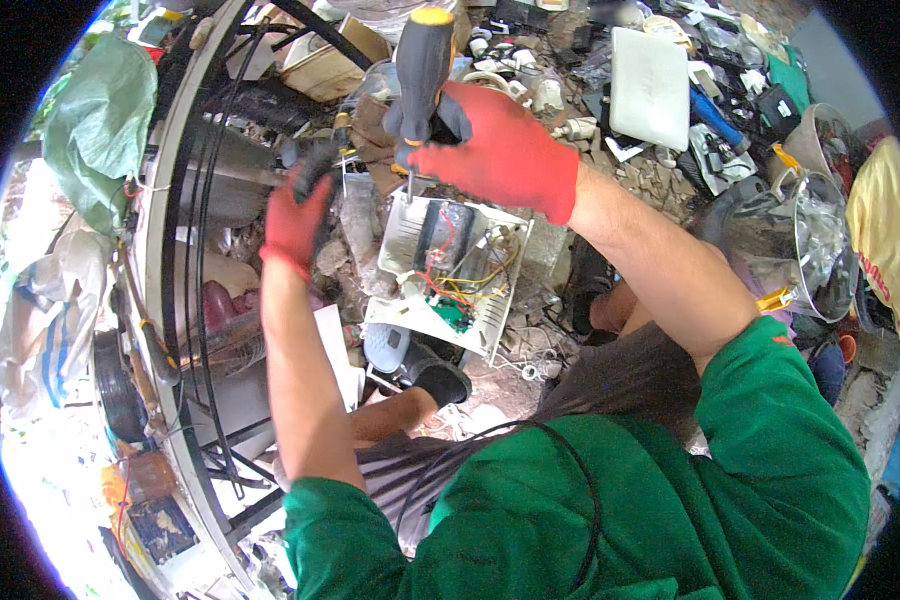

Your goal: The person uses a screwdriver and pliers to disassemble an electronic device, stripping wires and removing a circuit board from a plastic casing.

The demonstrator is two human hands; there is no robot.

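Note:
My right hand (pixel 510 150), in a red glove, grips the thick grey-and-yellow handle of a screwdriver (pixel 425 65). Its shaft points down at the top edge of an opened white plastic casing (pixel 490 335); whether the tip touches it, I cannot tell. Inside the casing lie a dark block (pixel 450 232), a green circuit board (pixel 453 314) and red, yellow and black wires. My left hand (pixel 302 212), gloved in red with dark fingers, is raised to the left of the casing, apart from it. Its fingers are slightly blurred but look spread, with nothing visible in them.
A metal frame (pixel 160 215) with black cables stands close on my left. Mixed scrap covers the ground ahead, including a white flat panel (pixel 650 88). To the right is a clear bucket (pixel 805 250) of scrap beside a yellow sack (pixel 885 225). My sandalled foot (pixel 440 380) is near the casing.

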